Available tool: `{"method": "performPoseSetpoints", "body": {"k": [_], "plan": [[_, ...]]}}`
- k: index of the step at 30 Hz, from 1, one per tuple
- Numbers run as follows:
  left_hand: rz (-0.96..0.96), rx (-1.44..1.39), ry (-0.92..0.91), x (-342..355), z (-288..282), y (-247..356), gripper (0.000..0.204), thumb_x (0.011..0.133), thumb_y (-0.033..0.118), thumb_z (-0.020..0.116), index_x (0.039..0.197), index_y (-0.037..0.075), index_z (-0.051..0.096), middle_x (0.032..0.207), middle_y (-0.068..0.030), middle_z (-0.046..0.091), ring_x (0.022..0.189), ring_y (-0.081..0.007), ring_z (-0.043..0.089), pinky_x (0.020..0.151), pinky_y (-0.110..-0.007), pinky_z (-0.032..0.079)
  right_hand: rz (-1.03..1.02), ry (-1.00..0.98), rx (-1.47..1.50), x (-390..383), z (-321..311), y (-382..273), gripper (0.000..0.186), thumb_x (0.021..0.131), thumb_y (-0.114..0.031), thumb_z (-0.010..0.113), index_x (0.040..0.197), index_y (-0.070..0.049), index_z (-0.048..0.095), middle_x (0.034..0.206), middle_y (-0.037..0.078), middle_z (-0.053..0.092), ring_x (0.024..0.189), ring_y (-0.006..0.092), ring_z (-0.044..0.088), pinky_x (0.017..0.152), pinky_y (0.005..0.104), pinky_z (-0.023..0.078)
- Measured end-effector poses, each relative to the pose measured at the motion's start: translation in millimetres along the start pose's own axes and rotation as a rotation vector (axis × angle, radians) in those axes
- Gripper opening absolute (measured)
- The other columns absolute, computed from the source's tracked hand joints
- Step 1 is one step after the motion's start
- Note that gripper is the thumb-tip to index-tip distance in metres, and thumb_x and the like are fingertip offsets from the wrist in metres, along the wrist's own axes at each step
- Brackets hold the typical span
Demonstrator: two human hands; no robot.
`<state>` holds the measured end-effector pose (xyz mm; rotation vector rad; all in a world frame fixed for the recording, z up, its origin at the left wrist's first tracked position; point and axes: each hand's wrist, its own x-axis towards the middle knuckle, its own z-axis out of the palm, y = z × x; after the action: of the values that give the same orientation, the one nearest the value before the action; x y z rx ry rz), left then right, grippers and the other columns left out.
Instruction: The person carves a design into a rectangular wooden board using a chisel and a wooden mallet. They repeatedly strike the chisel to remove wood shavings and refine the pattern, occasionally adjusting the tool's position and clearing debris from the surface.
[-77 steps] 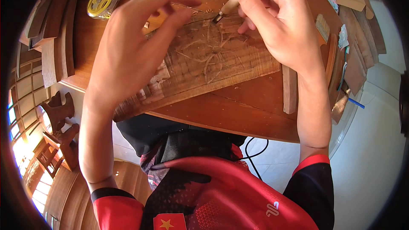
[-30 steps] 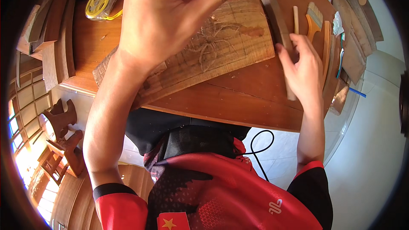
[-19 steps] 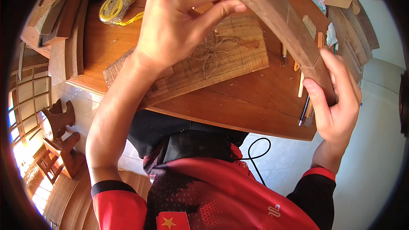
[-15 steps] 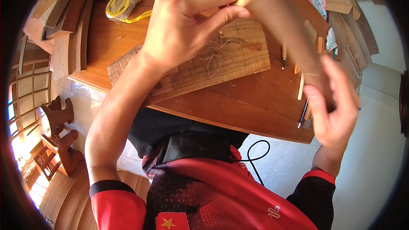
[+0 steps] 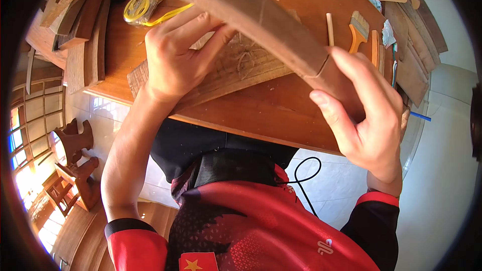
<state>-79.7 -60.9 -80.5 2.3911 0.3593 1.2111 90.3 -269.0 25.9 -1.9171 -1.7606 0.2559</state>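
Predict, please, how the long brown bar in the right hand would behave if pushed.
The brown bar looks like solid wood, so it is probably stiff, not floppy. The right hand grips it near one end, so the long far part may swing or dip when pushed. Its side looks flat; laid down, it would likely slide rather than roll.

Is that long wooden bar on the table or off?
Off: the right hand holds the bar up, crossing over the carved board.
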Motion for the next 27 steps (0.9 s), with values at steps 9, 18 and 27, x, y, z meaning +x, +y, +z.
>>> {"method": "performPoseSetpoints", "body": {"k": [9,18,27], "plan": [[-0.153,0.023,-0.019,-27,-7,7,0.020,0.084,0.011,0.083,0.102,0.009,0.078,0.081,-0.0072,0.073,0.069,-0.0227,0.074,0.060,-0.033,0.055,0.048,-0.038,0.033,1,14,1,0.039,0.094,-0.005,0.074,0.130,0.006,0.063,0.105,0.013,0.072,0.094,0.0173,0.069,0.085,0.0297,0.053],[-0.181,-0.178,-0.007,-27,-12,9,0.017,0.099,0.002,0.068,0.114,-0.004,0.074,0.111,-0.0105,0.079,0.094,-0.0116,0.073,0.082,-0.026,0.058,0.272,0.041,0.397,-1,1,11,0.044,0.106,-0.014,0.054,0.144,0.007,0.050,0.106,0.011,0.064,0.066,0.0063,0.051,0.052,0.0216,0.041],[-0.308,-0.277,-0.147,1,-9,5,0.020,0.105,0.005,0.061,0.120,-0.005,0.069,0.111,-0.0111,0.076,0.105,-0.0152,0.072,0.092,-0.028,0.056,0.345,0.062,0.365,-17,-4,30,0.039,0.101,-0.017,0.068,0.132,0.004,0.058,0.092,0.003,0.065,0.067,0.0041,0.051,0.058,0.0205,0.040]]}}
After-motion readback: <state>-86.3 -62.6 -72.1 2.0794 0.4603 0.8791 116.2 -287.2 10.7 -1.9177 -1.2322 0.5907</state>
